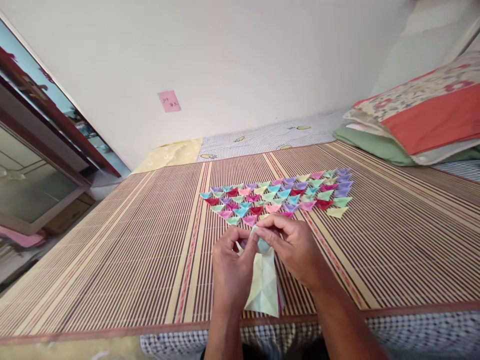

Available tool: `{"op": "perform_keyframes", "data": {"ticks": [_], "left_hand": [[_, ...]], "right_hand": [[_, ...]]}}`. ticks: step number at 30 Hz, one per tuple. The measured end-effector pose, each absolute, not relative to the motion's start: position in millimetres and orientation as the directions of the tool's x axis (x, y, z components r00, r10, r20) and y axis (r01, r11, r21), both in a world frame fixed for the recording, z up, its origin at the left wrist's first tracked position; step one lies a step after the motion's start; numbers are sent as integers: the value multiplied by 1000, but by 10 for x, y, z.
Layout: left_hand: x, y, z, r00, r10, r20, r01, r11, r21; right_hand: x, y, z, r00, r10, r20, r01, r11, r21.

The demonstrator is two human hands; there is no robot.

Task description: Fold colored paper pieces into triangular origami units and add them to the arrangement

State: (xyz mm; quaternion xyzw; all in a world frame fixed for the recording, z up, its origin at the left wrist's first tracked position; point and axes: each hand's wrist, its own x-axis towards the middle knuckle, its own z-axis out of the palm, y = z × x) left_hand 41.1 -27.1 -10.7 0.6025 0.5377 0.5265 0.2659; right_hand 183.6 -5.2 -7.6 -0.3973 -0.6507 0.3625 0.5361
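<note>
Between them, my left hand [235, 262] and my right hand [290, 245] pinch a small piece of pale green folded paper [263, 246]. Thumbs and fingertips of both hands meet at its upper end, and the fingers cover part of it. Just below lies a stack of creased paper sheets [262, 287], pale yellow-green on top, with a pink edge showing underneath. Past my fingertips, several rows of small folded paper pieces [273, 195] in red, pink, blue, green, purple and yellow spread over the striped mat [150, 260].
Folded bedding [423, 117] in red, floral and green is piled at the back right. A white wall with a pink note [169, 101] rises behind the mat. At the left are a doorway and a glass-panelled cabinet [33, 175]. Checked cloth [423, 332] borders the near edge.
</note>
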Motion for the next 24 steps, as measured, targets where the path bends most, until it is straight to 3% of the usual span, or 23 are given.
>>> {"op": "perform_keyframes", "data": {"ticks": [5,9,14,24], "left_hand": [[377,-273,-108,-86,933,348,377,-293,879],[384,-272,-157,-21,985,171,56,-170,984],[430,-256,-158,-8,996,94,-189,-94,977],[359,-283,-137,-124,980,156,-125,-171,977]], "right_hand": [[1817,-66,-89,-115,931,346,82,356,-931],[1788,-29,-170,-92,964,249,-206,226,-952],[1755,12,-262,-105,984,147,-452,84,-888],[1766,1,-254,-140,983,115,-444,42,-895]]}}
